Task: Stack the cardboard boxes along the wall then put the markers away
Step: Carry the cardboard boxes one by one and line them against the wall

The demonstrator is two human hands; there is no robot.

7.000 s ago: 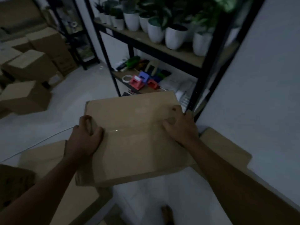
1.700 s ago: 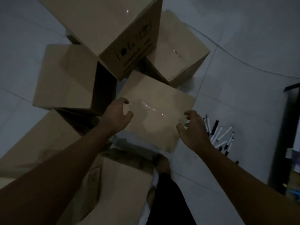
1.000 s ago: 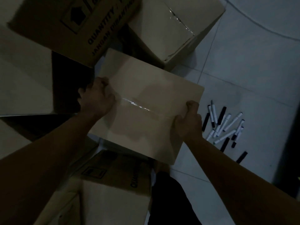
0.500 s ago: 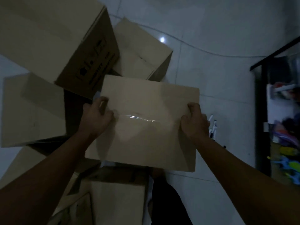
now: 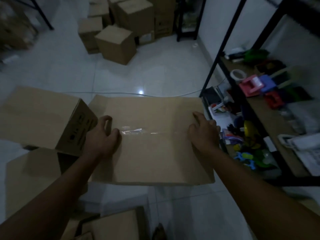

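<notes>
Both grips, left hand [image 5: 102,139] and right hand [image 5: 203,134], clasp the taped cardboard box [image 5: 152,141] at opposite ends, its long axis spanning between them, beside the shelf rack [image 5: 213,66].

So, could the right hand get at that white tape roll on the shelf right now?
Probably not: the right hand and left hand both grip the cardboard box. The tape roll lies unblocked on the shelf, though farther off.

Box [image 5: 152,141] between printed carton [image 5: 43,118] and shelf [image 5: 270,122]
</notes>
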